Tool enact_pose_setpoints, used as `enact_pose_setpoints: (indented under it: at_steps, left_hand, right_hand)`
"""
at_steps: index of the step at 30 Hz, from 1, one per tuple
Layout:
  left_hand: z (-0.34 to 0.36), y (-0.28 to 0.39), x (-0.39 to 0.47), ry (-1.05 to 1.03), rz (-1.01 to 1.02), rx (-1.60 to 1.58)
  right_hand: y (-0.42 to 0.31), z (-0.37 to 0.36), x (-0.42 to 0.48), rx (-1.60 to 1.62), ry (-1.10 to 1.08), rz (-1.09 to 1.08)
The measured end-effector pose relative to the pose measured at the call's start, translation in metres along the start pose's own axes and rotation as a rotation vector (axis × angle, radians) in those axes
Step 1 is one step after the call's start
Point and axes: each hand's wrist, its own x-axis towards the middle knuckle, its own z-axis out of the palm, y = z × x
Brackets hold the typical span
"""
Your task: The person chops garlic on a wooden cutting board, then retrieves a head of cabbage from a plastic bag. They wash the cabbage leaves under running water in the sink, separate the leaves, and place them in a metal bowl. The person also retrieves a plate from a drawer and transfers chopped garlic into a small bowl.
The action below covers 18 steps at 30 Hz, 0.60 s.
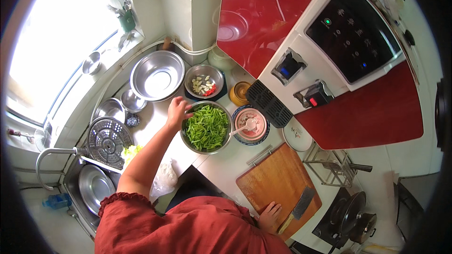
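Observation:
Over the left rim of a large steel bowl (206, 127) full of chopped green vegetable stems (208, 123) is my left hand (177, 113). Its fingers are bent and apart, and nothing shows between them. My right hand (270, 215) rests on a wooden cutting board (270, 183) and holds nothing. Beside it on the board lies a cleaver (303, 203), its handle close to my fingers. Behind the vegetable bowl, a smaller steel bowl (201, 70) contains peeled garlic cloves (201, 84) and red chili pieces (210, 90).
A pink bowl (259, 130) with a white spoon (250, 124) sits right of the vegetables. Further left are a steel basin (159, 65), a perforated steamer plate (102, 132) and a sink (70, 180). A water dispenser (279, 67) juts in at back right; a lidded wok (348, 208) stands at far right.

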Motion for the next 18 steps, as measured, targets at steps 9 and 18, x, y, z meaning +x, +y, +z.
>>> enact_pose_setpoints:
  at_steps: [9,18]
  left_hand:
    - [-0.077,-0.069,-0.184,-0.087,0.135,0.47]
    - [-0.123,-0.07,-0.311,-0.291,0.134,1.578]
  right_hand:
    - [0.012,-0.021,0.003,0.02,0.01,-0.095]
    - [0.046,-0.004,-0.005,0.216,0.16,-0.251]
